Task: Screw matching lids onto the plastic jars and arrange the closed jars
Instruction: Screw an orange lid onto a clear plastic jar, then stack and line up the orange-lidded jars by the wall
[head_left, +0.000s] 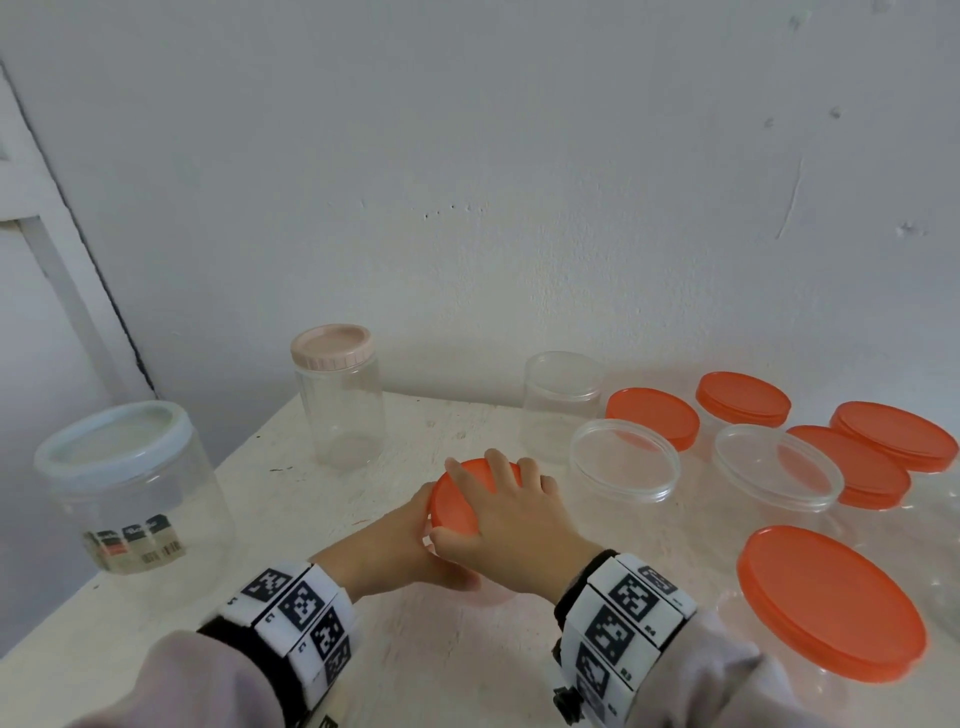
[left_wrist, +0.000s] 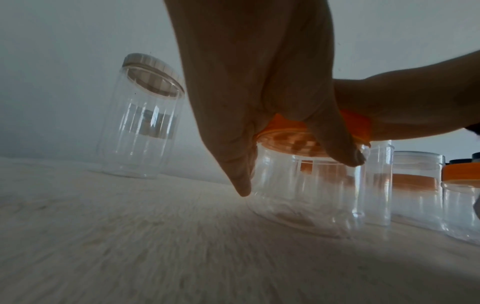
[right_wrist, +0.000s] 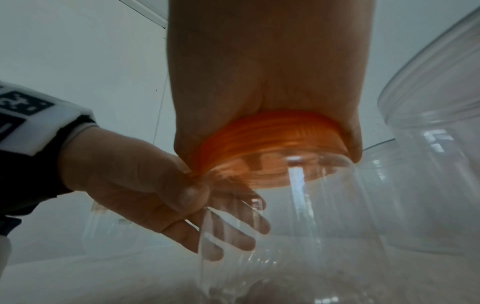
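Observation:
A small clear plastic jar (left_wrist: 306, 195) stands on the white table (head_left: 363, 649) near the middle. An orange lid (head_left: 457, 499) sits on its mouth. My right hand (head_left: 514, 509) lies over the lid from above, with fingers and thumb curled round its rim. The right wrist view shows the palm covering the lid (right_wrist: 270, 139). My left hand (head_left: 400, 540) grips the jar's body from the left, just under the lid, and its fingers (right_wrist: 233, 232) show through the clear wall. In the head view the hands hide most of the jar.
A tall jar with a pink lid (head_left: 337, 395) stands behind, and a large jar with a pale blue lid (head_left: 130, 488) at the left edge. To the right stand open clear jars (head_left: 623, 457) and several orange-lidded jars (head_left: 831, 597). The wall is close behind.

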